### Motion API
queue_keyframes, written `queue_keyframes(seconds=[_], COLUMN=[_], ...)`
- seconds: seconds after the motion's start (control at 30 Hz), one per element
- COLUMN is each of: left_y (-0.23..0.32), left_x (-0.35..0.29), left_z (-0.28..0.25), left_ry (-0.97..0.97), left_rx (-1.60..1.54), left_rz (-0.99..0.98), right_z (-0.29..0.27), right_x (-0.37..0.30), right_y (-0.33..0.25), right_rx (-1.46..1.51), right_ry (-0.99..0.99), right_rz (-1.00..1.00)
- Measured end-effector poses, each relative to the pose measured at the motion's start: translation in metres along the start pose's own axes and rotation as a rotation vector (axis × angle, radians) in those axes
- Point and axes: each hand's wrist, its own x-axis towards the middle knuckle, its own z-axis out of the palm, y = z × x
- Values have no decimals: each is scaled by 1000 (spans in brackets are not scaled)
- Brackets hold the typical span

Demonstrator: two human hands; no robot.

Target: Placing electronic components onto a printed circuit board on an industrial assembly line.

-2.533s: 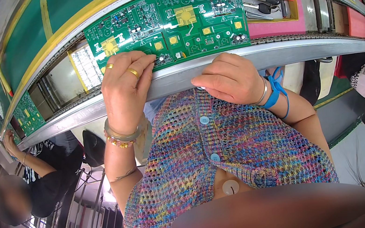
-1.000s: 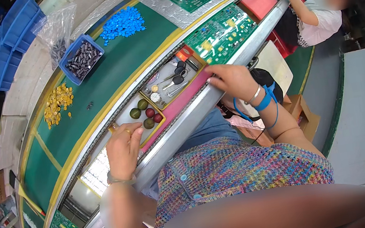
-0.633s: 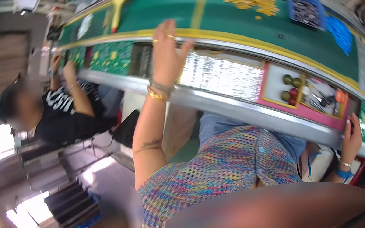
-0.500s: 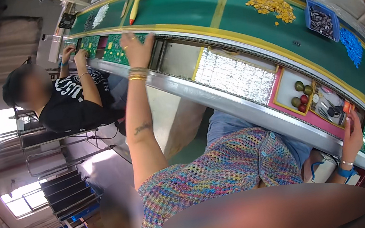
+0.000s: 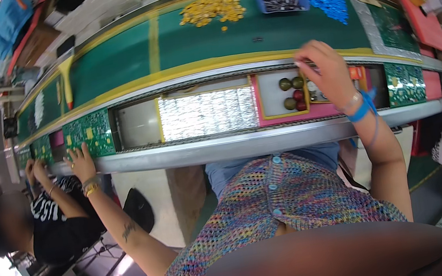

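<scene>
left hand (image 5: 83,165) moved leftward, fingers (image 5: 86,152) over near edge of green board (image 5: 88,132)

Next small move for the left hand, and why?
Probably draw the green circuit board rightward along the front rail with the left hand: it sits open at the board's near edge, though contact is unclear, and the board lies off left. The right hand is over the pink tray.

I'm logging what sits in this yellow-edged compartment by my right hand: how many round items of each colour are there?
Green round items: 3
Dark red round items: 2
Total: 5
</scene>
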Motion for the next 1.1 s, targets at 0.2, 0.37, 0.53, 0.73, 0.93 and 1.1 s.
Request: queue_keyframes(seconds=[0.2,0.37,0.53,0.73,0.93,1.1], left_y=[99,169,206,252,303,311], left_x=[-53,-96,-102,-23,45,50], left_z=[-153,-251,-325,-373,-389,-394], left_ry=[159,272,319,567,641,696], left_rx=[-652,-778,-953,-1354,-1418,-1310], left_rz=[-5,301,605,660,620,641], right_z=[32,48,52,53,18,9], right_x=[36,49,52,50,19,-29], right_y=[25,33,33,35,13,20], right_rx=[-26,-105,-119,-152,-100,-106], right_ry=[77,22,17,46,142,55], right_rz=[-80,-103,-125,-151,-209,-151])
